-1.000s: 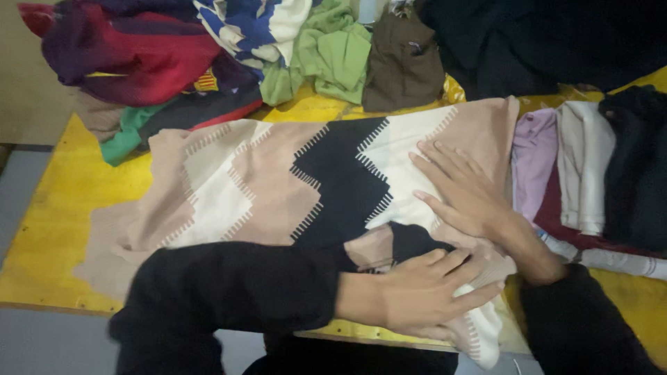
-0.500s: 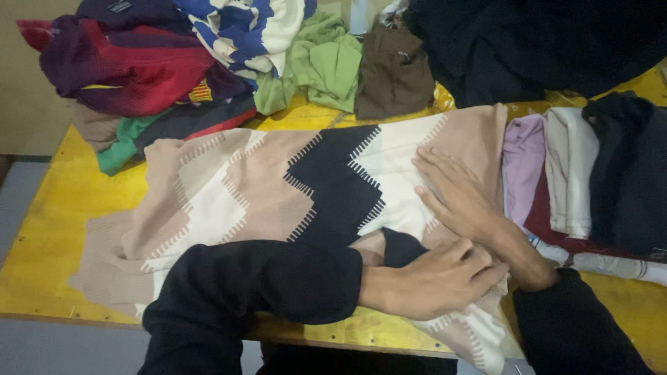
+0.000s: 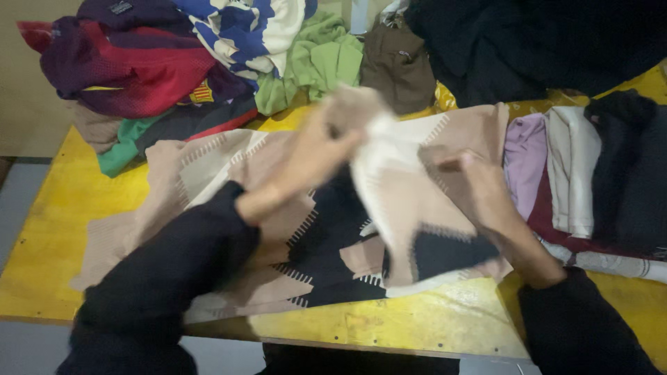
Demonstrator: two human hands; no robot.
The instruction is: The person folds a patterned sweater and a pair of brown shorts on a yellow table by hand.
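Observation:
A beige, cream and black zigzag-patterned sweater (image 3: 229, 173) lies spread across the yellow table (image 3: 83, 187). My left hand (image 3: 313, 156), blurred with motion, is shut on the sweater's near sleeve and holds it lifted above the body of the garment. The raised sleeve (image 3: 396, 201) hangs between both hands. My right hand (image 3: 479, 187) rests on the sweater's right side, with its fingers partly hidden under the lifted cloth. Both arms wear black sleeves.
A heap of loose clothes fills the table's far side: red and maroon (image 3: 132, 62), blue and white (image 3: 243, 28), green (image 3: 319, 59), brown (image 3: 396, 66) and black (image 3: 528, 42). Folded garments (image 3: 570, 173) are stacked at the right. A grey floor (image 3: 17, 201) lies left.
My left hand has closed on the near sleeve and swung it up and to the left over the sweater. My right hand has stayed on the sweater's right side.

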